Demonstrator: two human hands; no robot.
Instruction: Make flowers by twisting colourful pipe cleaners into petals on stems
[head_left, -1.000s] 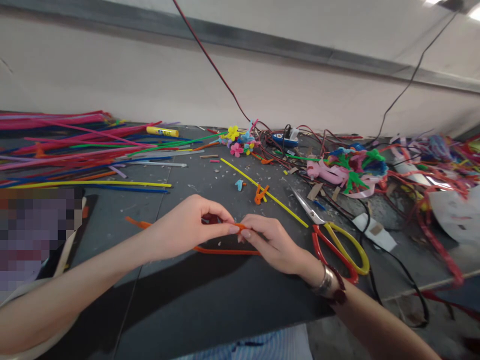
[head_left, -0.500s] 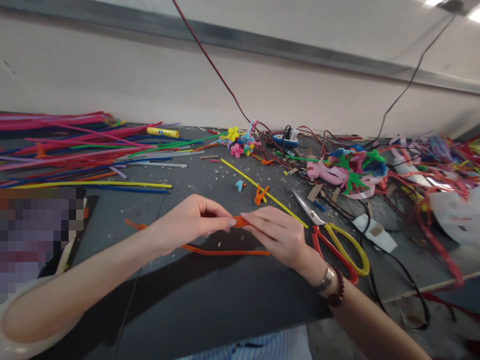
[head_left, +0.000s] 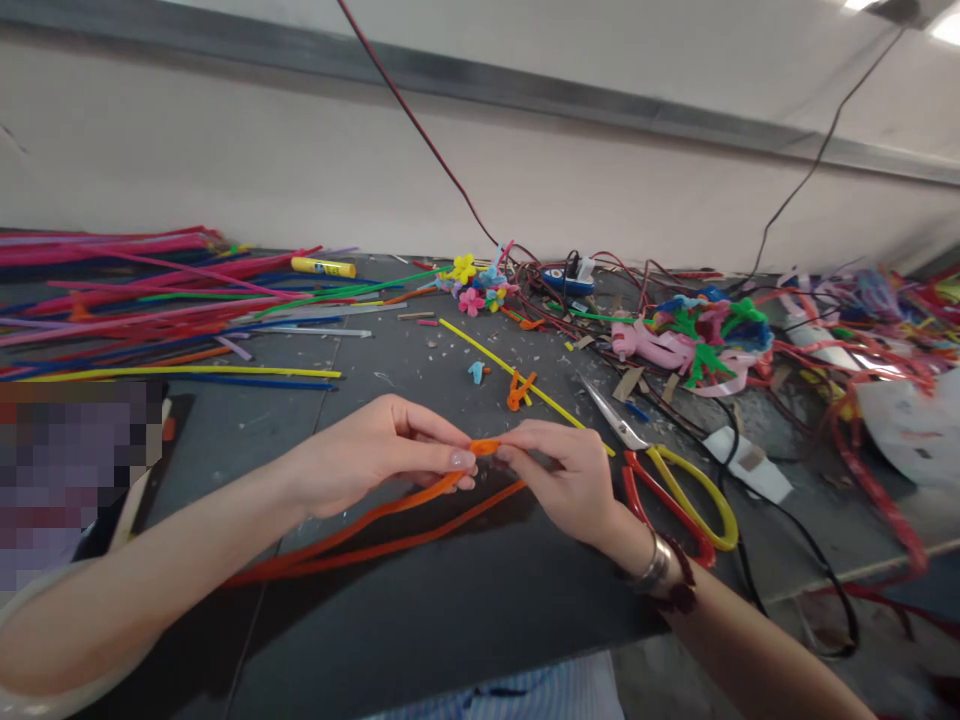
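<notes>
Orange fuzzy stem (head_left: 486,447) is held above the counter (head_left: 427,610), nearer the front edge than the back. Left hand (head_left: 401,450) and right hand (head_left: 566,475) both have a fingertip grip pinching it, I'd guess so each one steadies its side of that short bit. Orange strands trail left, can't tell if it's all one piece. Scissors (head_left: 637,442) have handles angled toward the front edge, probably for easy reach.

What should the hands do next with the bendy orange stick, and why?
Maybe give the orange stick a small, firm pinch. The left hand and right hand hold it on either side of a short bare stretch, so that's probably the easiest bit to shape, while a long part trails loose from the left hand.
</notes>
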